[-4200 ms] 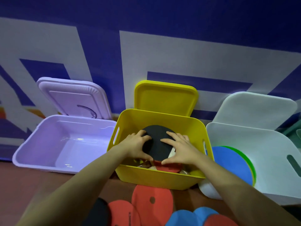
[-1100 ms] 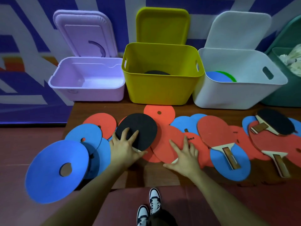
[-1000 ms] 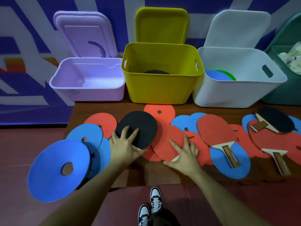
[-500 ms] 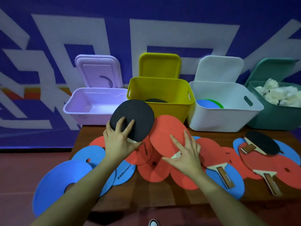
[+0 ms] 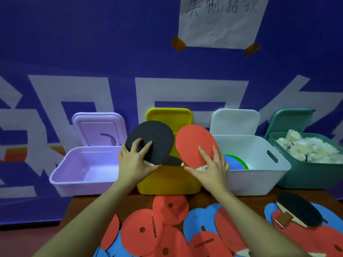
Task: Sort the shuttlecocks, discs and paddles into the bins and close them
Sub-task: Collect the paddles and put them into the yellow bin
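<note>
A brown counter [image 5: 207, 200] stands against a blue wall [image 5: 92, 43] with large white shapes and a taped paper sign [image 5: 221, 21] bearing handwriting. Four open bins line the back of the counter, each lid leaning on the wall: a lilac bin [image 5: 74, 175], a yellow bin [image 5: 167, 184], a white bin [image 5: 259, 175] with a blue disc [image 5: 233, 162] and a green one inside, and a teal bin [image 5: 306, 175] heaped with white shuttlecocks [image 5: 306, 149]. The left hand [image 5: 133, 164] holds a black paddle [image 5: 152, 140] above the yellow bin, fingers spread on the blade, thumb under near the neck. The right hand [image 5: 211, 169] holds a red paddle [image 5: 194, 143] the same way just beside it, over the yellow bin's right edge. Another black blade [image 5: 172, 161] lies in the yellow bin. Red discs [image 5: 143, 232] and blue ones overlap on the near counter, and a black paddle with brown handle [image 5: 298, 212] rests on discs at the right.
</note>
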`<state>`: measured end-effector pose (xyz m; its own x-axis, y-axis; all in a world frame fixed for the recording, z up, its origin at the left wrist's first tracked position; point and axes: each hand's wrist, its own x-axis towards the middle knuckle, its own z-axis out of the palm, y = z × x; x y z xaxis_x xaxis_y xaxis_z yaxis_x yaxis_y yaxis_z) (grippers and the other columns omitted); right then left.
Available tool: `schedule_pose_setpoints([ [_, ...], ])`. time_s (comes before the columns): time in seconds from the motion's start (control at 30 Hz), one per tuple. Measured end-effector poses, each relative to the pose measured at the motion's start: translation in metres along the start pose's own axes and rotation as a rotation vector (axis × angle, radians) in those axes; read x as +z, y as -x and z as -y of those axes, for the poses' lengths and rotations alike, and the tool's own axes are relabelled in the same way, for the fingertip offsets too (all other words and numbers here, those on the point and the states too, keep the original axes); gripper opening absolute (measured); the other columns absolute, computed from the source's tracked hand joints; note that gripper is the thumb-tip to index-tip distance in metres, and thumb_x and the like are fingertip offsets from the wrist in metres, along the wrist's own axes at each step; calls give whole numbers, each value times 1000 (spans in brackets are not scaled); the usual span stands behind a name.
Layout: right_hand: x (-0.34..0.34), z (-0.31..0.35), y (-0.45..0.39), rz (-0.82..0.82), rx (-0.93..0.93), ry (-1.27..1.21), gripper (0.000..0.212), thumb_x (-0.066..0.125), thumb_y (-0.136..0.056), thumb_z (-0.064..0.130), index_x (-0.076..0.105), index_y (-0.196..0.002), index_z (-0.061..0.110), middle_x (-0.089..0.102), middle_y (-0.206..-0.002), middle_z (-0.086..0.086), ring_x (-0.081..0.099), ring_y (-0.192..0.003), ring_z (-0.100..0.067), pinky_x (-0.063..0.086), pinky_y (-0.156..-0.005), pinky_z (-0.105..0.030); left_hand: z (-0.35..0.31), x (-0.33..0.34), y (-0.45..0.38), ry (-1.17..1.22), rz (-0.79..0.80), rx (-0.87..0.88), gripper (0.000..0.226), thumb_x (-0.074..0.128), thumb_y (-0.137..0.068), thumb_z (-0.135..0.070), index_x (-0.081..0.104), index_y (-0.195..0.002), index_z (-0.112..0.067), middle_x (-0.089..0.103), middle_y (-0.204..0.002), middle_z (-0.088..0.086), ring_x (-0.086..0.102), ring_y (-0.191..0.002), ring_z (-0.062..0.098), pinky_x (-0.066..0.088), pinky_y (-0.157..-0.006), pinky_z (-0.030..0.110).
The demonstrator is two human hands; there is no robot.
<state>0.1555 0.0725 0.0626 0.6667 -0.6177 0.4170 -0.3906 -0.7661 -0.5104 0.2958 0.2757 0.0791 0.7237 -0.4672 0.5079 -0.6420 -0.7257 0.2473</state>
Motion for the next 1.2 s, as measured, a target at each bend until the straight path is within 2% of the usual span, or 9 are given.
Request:
schedule_pose_setpoints([
  [0.1, 1, -13, -44, 31, -43, -16, 87, 72, -56, 71, 41, -134, 48, 24, -153, -3, 26, -136, -30, 23, -105, -47, 0, 24, -39, -31, 97, 79, 93, 45, -48, -82, 58, -126, -33, 52, -132, 5, 40, -116, 52, 40, -90, 57],
  [0.33, 19, -43, -117, 191, -146, -33, 93, 49, -49, 85, 32, -135, 54, 18, -155, 6, 18, -139, -21, 19, -110, -40, -6, 88, -96, -89, 386, 193, 101, 40, -46, -85, 44, -136, -40, 39, -144, 0, 30, -129, 45, 31, -100, 50],
  [0.5, 47, -56, -139, 209, -197, -33, 90, 51, -50, 84, 34, -134, 55, 21, -154, 7, 23, -139, -23, 22, -111, -41, -6, 133, -108, -160, 612, 253, 102, 48, -49, -84, 32, -141, -43, 23, -149, -5, 23, -132, 36, 25, -105, 42],
  [0.6, 56, -59, -144, 249, -213, -28, 90, 51, -52, 84, 34, -136, 53, 21, -154, 6, 21, -140, -23, 22, -111, -42, -6, 155, -106, -160, 669, 249, 105, 62, -56, -78, 22, -145, -39, 15, -152, -1, 17, -137, 34, 22, -108, 42],
  [0.7, 59, -60, -147, 283, -216, -4, 91, 49, -54, 85, 33, -137, 51, 19, -154, 6, 18, -141, -22, 21, -111, -43, -6, 158, -107, -66, 734, 118, 128, 65, -55, -78, -7, -149, -31, -2, -157, 6, 5, -143, 32, 16, -113, 46],
  [0.8, 61, -57, -147, 309, -219, 28, 92, 47, -54, 86, 32, -138, 51, 18, -155, 6, 16, -141, -22, 20, -112, -44, -4, 144, -108, 139, 574, 36, 138, 47, -44, -94, -26, -142, -31, -8, -157, 4, 3, -145, 26, 16, -113, 46],
  [0.97, 64, -43, -146, 402, -304, 73, 92, 47, -50, 86, 32, -136, 54, 18, -154, 8, 14, -140, -20, 15, -112, -39, 5, 117, -112, 300, 308, 213, 119, 51, -56, -88, -15, -144, -42, -1, -157, 6, 11, -143, 27, 19, -110, 43],
  [1.07, 71, -34, -143, 487, -393, 122, 93, 45, -49, 87, 32, -135, 55, 17, -155, 8, 14, -141, -23, 14, -113, -41, 11, 110, -113, 240, 356, 314, 109, 49, -60, -87, 1, -147, -42, 4, -157, 7, 14, -143, 27, 22, -110, 43],
  [1.2, 89, -30, -143, 620, -416, 144, 93, 50, -50, 86, 29, -136, 56, 15, -155, 11, 12, -141, -20, 13, -112, -38, 21, 119, -107, 216, 472, 225, 112, 36, -52, -96, 26, -145, -36, 12, -155, 9, 23, -138, 31, 25, -108, 46],
])
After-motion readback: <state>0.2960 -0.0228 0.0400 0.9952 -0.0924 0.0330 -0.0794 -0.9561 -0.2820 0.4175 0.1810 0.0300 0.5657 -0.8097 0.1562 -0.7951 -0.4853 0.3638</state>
